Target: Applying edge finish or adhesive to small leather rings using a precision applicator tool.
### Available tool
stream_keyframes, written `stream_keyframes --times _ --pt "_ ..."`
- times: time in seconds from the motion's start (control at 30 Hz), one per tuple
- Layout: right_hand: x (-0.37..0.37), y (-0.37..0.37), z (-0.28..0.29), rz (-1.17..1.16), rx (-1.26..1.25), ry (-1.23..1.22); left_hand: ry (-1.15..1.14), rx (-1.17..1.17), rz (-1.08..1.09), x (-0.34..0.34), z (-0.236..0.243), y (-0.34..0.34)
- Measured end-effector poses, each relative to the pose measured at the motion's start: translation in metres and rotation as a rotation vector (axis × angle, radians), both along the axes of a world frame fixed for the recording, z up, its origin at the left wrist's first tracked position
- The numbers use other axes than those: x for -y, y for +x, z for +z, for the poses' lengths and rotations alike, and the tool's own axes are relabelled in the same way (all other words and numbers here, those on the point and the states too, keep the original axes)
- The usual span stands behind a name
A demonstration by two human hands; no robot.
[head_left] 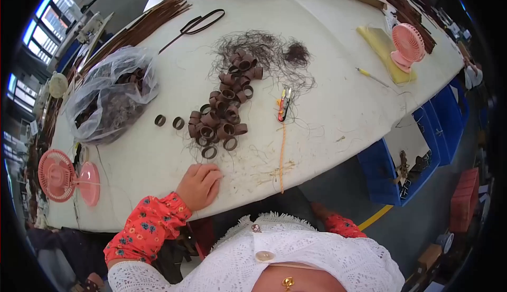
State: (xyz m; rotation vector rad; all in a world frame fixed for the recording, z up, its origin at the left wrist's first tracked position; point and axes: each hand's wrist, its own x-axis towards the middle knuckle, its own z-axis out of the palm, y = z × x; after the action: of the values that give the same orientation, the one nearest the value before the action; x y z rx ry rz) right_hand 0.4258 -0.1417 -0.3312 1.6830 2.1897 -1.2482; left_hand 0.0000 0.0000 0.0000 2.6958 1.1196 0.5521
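Note:
My left hand (199,187) rests on the table's near edge, its fingers curled in and nothing showing in them. Just beyond it lies a heap of brown rings (210,118), short tube-like bands. Two more rings sit apart to the left of the heap. My right hand (319,210) is low beside the table's front edge, mostly hidden, so its fingers cannot be made out. Thread snips (284,105) with a red and black handle lie right of the rings, tied to an orange cord (282,154). Loose dark threads (259,46) are tangled behind the heap.
A clear plastic bag (113,94) of brown pieces stands left. Pink fans stand at left (57,176) and far right (407,44), the latter by a yellow pad (377,44). A yellow-handled pointed tool (372,76) lies nearby. Blue bins (393,170) sit beyond the table's right edge.

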Motion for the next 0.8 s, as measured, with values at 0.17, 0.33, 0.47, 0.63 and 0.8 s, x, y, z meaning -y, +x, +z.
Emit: stream_keyframes --times 0.17,0.33,0.47,0.63,0.8 --pt "0.031 -0.011 0.129 -0.366 -0.287 0.133 0.092 0.116 0.101 0.034 0.010 -0.014" --pt "-0.031 0.019 0.282 -0.695 -0.676 0.265 0.155 0.117 0.212 0.033 0.005 -0.010" --pt "-0.090 0.057 0.355 -0.710 -0.606 0.703 0.115 0.171 0.302 0.020 0.015 0.021" --pt "-0.209 0.095 0.378 -0.332 0.048 1.246 0.095 0.012 0.301 -0.014 0.018 0.045" --pt "-0.283 0.141 0.335 -0.305 0.394 1.048 0.082 0.054 0.444 -0.041 0.005 0.034"
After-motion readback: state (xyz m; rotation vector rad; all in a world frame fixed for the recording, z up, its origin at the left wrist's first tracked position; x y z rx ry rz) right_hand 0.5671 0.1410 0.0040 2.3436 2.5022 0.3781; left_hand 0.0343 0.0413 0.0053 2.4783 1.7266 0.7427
